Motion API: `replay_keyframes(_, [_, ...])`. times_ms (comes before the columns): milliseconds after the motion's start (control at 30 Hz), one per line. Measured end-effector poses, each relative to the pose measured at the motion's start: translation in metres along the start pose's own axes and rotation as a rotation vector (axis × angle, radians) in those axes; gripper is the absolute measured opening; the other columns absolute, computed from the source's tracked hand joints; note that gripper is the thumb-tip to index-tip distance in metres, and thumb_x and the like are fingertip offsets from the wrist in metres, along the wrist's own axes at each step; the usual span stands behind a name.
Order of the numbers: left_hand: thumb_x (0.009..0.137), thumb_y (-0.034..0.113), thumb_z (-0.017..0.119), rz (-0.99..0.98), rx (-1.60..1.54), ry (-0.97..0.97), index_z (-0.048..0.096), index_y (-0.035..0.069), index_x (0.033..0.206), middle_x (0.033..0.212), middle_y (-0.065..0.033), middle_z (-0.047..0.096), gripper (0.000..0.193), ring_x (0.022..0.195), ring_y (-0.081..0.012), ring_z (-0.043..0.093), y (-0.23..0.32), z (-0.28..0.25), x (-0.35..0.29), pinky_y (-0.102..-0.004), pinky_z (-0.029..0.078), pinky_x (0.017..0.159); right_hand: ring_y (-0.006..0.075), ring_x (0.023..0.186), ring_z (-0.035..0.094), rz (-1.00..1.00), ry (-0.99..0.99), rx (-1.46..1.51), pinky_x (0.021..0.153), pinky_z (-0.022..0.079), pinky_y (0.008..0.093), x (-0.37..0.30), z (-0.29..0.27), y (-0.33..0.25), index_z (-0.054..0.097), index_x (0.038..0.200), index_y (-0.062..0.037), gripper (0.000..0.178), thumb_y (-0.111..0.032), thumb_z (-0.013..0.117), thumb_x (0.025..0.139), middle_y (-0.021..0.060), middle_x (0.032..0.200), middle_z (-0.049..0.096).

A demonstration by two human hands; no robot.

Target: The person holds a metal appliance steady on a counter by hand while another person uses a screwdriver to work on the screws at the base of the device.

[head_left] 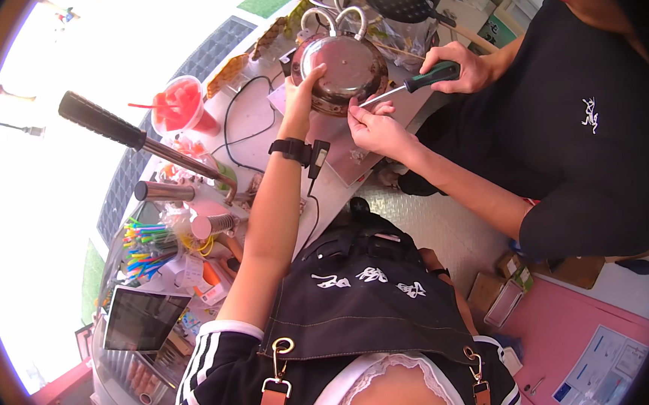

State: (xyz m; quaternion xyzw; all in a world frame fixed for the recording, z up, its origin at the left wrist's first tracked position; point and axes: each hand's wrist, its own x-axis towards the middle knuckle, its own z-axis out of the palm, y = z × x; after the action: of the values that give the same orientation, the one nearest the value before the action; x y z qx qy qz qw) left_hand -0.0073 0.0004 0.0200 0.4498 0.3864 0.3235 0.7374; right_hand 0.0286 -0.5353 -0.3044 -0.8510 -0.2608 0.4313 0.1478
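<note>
My left hand [301, 99] is closed on the near left side of a round metal pot [340, 64], its thumb lying on the smooth underside, which faces up. Two pale curved loops [334, 23] stand at the pot's far edge. A co-worker's hand [458, 69] grips the dark green handle of a screwdriver [425, 77]. The co-worker's other hand [379, 129] steadies its shaft close to the pot's near rim. My right hand [428, 258] hangs low beside my black apron [369, 305]; its fingers are hidden.
Left of my arm are a cup of red fruit [182, 105], a lever with a black grip [100, 119], colourful straws [147, 249] and a dark screen [146, 318]. A black cable [233, 126] crosses the white counter [254, 106]. The co-worker [560, 133] stands close on the right.
</note>
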Motion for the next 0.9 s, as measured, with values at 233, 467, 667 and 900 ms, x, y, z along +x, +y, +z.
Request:
replay_keyframes(233, [0.072, 0.031, 0.086, -0.014, -0.008, -0.015, 0.048, 0.000, 0.121, 0.102, -0.0089, 0.062, 0.069, 0.088, -0.0166, 0.063, 0.001, 0.002, 0.000, -0.0284, 0.051, 0.077, 0.0257, 0.073, 0.071, -0.135, 0.002, -0.162, 0.066, 0.054, 0.0380, 0.007, 0.004, 0.010, 0.076, 0.086, -0.0058, 0.031, -0.033, 0.060, 0.085, 0.0149, 0.081, 0.073])
replay_keyframes(467, [0.072, 0.029, 0.086, 0.000, -0.009, 0.010, 0.047, -0.001, 0.121, 0.103, -0.0097, 0.063, 0.070, 0.090, -0.0176, 0.063, -0.002, -0.002, 0.001, -0.0294, 0.051, 0.079, 0.0325, 0.090, 0.071, 0.111, -0.113, 0.070, 0.077, 0.055, 0.0400, -0.004, -0.009, -0.013, 0.075, 0.096, -0.0032, 0.035, -0.033, 0.059, 0.086, 0.0200, 0.095, 0.073])
replay_keyframes(667, [0.073, 0.027, 0.086, -0.003, -0.035, -0.007, 0.048, -0.001, 0.120, 0.104, -0.0101, 0.064, 0.066, 0.092, -0.0178, 0.064, 0.000, 0.000, 0.001, -0.0290, 0.051, 0.081, 0.0356, 0.090, 0.070, -0.121, -0.112, -0.098, 0.078, 0.055, 0.0421, -0.004, -0.009, -0.008, 0.074, 0.093, -0.0038, 0.028, -0.027, 0.062, 0.082, 0.0208, 0.095, 0.072])
replay_keyframes(900, [0.074, 0.025, 0.085, -0.007, -0.031, 0.006, 0.050, 0.000, 0.119, 0.102, -0.0077, 0.065, 0.062, 0.091, -0.0159, 0.064, 0.002, 0.004, -0.003, -0.0285, 0.051, 0.081, 0.0368, 0.090, 0.070, -0.086, -0.066, -0.013, 0.078, 0.055, 0.0435, -0.003, 0.000, 0.006, 0.073, 0.091, -0.0032, 0.027, -0.026, 0.063, 0.081, 0.0213, 0.093, 0.071])
